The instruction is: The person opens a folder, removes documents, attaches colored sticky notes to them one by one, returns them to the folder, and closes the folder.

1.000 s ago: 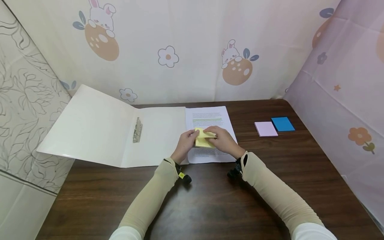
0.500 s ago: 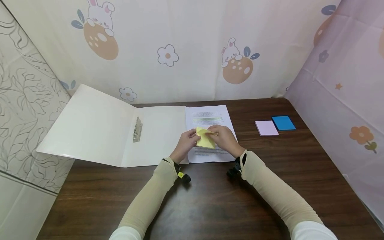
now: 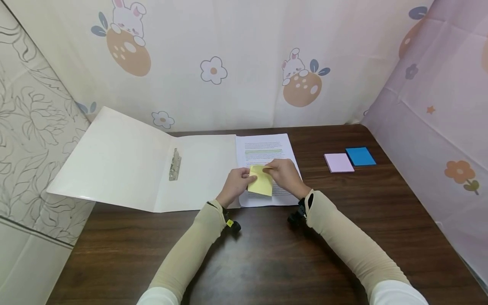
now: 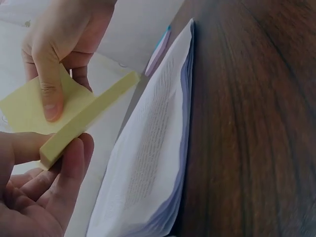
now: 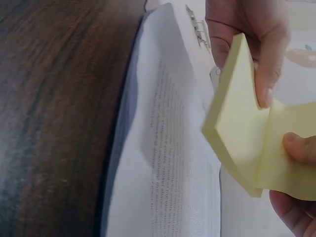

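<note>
A yellow sticky note pad [image 3: 261, 185] is held above a stack of printed paper [image 3: 264, 147]. My left hand [image 3: 235, 185] grips the pad by its left edge, thumb on the face and fingers behind, as the left wrist view shows. With thumb and fingers, my right hand [image 3: 286, 176] pinches the top sticky note [image 5: 294, 121], which is bent up from the pad and still joined to it along one edge. One printed line on the paper carries green highlighting; its lower text is partly covered by the pad and hands.
An open white binder [image 3: 203, 169] with a metal clip [image 3: 175, 164] lies left of the paper, its cover [image 3: 110, 165] raised at a slant. To the right, a pink sticky note pad [image 3: 339, 163] and a blue one [image 3: 360, 156] lie on the dark wooden table [image 3: 259, 262].
The yellow pad has tilted so that its face turns more toward the head camera. The right hand keeps hold of the lifted top note; both arms have barely moved.
</note>
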`<action>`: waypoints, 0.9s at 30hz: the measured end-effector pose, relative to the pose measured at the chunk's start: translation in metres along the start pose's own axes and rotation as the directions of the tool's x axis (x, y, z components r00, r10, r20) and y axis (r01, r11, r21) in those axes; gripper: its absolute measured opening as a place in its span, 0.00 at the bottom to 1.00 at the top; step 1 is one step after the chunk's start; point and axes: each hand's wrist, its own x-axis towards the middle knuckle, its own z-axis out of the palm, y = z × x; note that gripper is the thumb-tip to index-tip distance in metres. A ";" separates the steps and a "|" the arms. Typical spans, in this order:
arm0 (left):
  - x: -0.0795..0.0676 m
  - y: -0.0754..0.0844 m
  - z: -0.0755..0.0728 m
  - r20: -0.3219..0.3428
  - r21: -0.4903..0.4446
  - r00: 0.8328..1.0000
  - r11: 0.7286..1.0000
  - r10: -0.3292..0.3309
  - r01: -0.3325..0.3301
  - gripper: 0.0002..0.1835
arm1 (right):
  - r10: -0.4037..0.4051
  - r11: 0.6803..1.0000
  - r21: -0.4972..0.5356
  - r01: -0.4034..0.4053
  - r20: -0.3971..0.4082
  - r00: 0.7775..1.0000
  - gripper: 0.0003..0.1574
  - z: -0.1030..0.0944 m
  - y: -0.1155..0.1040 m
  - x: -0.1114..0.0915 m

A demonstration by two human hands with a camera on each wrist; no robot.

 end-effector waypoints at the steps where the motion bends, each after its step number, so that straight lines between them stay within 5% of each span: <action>1: -0.001 0.001 -0.001 0.004 0.026 1.000 1.000 0.002 -0.002 0.17 | 0.006 1.000 0.005 -0.006 0.004 1.000 0.07 -0.001 0.001 0.001; 8: -0.005 -0.003 -0.012 0.017 0.128 1.000 0.992 0.014 -0.016 0.17 | 0.135 0.988 0.074 -0.134 -0.012 0.991 0.10 -0.016 0.006 0.006; 14: -0.011 -0.014 -0.038 -0.088 0.100 0.996 0.995 -0.021 0.030 0.18 | 0.298 0.943 0.197 -0.268 -0.138 0.945 0.13 -0.041 0.015 0.012; 18: -0.014 -0.014 -0.056 -0.136 0.076 0.990 0.996 -0.042 0.052 0.18 | 0.338 0.920 0.231 -0.315 -0.067 0.939 0.17 -0.043 0.021 0.011; 27: -0.026 -0.010 -0.084 -0.146 0.192 0.989 0.980 -0.014 0.042 0.23 | 0.366 0.902 0.241 -0.358 0.015 0.931 0.19 -0.030 0.027 0.004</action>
